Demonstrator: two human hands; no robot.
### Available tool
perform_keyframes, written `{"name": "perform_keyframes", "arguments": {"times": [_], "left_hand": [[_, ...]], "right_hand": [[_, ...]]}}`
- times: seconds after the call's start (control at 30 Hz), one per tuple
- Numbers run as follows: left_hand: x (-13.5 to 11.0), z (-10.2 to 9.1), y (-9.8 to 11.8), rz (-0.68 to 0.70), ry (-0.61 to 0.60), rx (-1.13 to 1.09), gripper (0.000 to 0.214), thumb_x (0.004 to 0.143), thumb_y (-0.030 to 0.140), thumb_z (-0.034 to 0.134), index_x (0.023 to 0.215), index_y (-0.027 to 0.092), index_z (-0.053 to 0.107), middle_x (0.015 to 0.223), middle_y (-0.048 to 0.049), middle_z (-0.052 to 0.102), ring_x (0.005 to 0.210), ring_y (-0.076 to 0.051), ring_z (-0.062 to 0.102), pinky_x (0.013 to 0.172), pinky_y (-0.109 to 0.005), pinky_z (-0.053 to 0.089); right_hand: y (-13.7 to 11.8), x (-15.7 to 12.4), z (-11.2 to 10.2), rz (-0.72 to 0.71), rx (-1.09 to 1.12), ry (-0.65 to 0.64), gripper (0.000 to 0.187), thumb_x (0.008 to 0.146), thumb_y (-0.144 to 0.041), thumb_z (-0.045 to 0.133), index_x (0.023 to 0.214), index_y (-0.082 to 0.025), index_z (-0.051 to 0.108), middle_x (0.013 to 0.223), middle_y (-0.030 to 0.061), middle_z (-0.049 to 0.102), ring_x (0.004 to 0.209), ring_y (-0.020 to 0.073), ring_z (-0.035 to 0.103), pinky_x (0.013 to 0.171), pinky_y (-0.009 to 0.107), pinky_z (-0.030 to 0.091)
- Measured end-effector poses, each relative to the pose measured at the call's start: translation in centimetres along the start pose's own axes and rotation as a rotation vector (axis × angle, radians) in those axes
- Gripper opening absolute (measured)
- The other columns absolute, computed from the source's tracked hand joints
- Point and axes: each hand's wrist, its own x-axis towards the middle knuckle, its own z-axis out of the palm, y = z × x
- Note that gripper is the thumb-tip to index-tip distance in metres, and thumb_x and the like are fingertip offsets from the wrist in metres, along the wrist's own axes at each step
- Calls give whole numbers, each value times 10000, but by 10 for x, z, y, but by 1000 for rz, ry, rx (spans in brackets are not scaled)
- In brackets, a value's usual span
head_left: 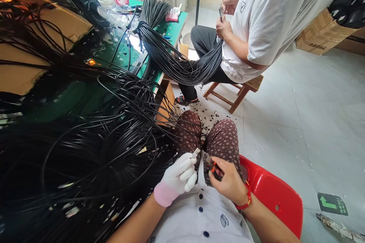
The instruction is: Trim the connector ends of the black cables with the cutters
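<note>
Gloved left hand (183, 172) pinched a metal connector (195, 153), its long axis slanting up rightward, just left of the tips of the orange-and-black pliers (210, 162) gripped by the bare right hand (227, 179).

The connector (195, 153) in my left hand (181, 174) is just left of the pliers (210, 163) in my right hand (228, 181), both above my lap (222, 136). Cables (128, 136) lie heaped on my left. Before me a co-worker (265, 19) sits on a stool (242, 97), a cable bundle (182, 70) hanging between the table (181, 22) and them, a box (322, 32) behind their back.
</note>
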Motion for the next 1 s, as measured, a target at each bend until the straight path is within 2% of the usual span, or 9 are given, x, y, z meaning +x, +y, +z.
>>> {"name": "perform_keyframes", "arguments": {"times": [0.13, 0.23, 0.3, 0.37, 0.53, 0.7, 0.9, 1.0], "left_hand": [[3, -1, 2, 3, 38, 111, 193, 816, 362, 590, 820, 177, 534, 382, 121, 244, 280, -70, 378, 317, -158, 273], [4, -2, 4, 19, 117, 414, 274, 835, 432, 552, 816, 159, 535, 359, 95, 389, 301, -80, 421, 347, -169, 299], [3, -1, 6, 25, 184, 633, 304, 860, 446, 511, 792, 151, 530, 407, 42, 519, 340, -83, 461, 380, -175, 316], [1, 2, 9, 20, 227, 757, 317, 869, 448, 493, 758, 152, 518, 466, 8, 581, 373, -86, 482, 401, -181, 332], [-2, 12, 15, 37, 246, 830, 291, 865, 425, 501, 790, 149, 551, 504, 10, 583, 410, -91, 489, 415, -188, 355], [-1, 20, 17, 94, 252, 849, 240, 871, 367, 513, 837, 139, 583, 515, 16, 573, 437, -86, 483, 437, -183, 356], [2, 17, 13, 40, 263, 805, 280, 869, 411, 500, 794, 146, 552, 503, 5, 590, 411, -94, 492, 431, -198, 371], [3, 14, 12, 31, 259, 754, 305, 864, 440, 492, 838, 141, 550, 487, 6, 589, 402, -96, 484, 437, -206, 375]], "right_hand": [[-1, 1, -5, -5, -65, -40, 359, 703, -136, 511, 1055, -176, 563, 715, 3, 569, 607, 131, 506, 609, 258, 444], [-3, 2, -7, -19, -132, -85, 396, 691, -151, 523, 1085, -163, 554, 801, 41, 596, 702, 170, 539, 673, 300, 464], [-4, 3, -6, -20, -173, -98, 397, 691, -155, 521, 1086, -152, 558, 831, 60, 607, 738, 191, 555, 693, 320, 469], [-3, 2, -5, -9, -195, -107, 383, 698, -156, 513, 1078, -148, 566, 837, 67, 618, 745, 200, 567, 691, 325, 471], [0, 1, -3, 39, -133, -138, 372, 700, -121, 483, 1056, -157, 583, 733, 30, 607, 638, 158, 540, 636, 287, 465], [-1, 0, -1, 60, -46, -98, 329, 710, -124, 479, 1018, -152, 593, 668, 15, 552, 589, 145, 505, 597, 282, 453], [3, -2, 2, 31, -91, -46, 339, 712, -134, 495, 1042, -162, 568, 674, 19, 558, 590, 153, 513, 589, 290, 454], [3, -2, 1, 22, -130, -48, 353, 707, -152, 504, 1055, -162, 560, 710, 18, 565, 629, 155, 526, 608, 289, 456]]}}
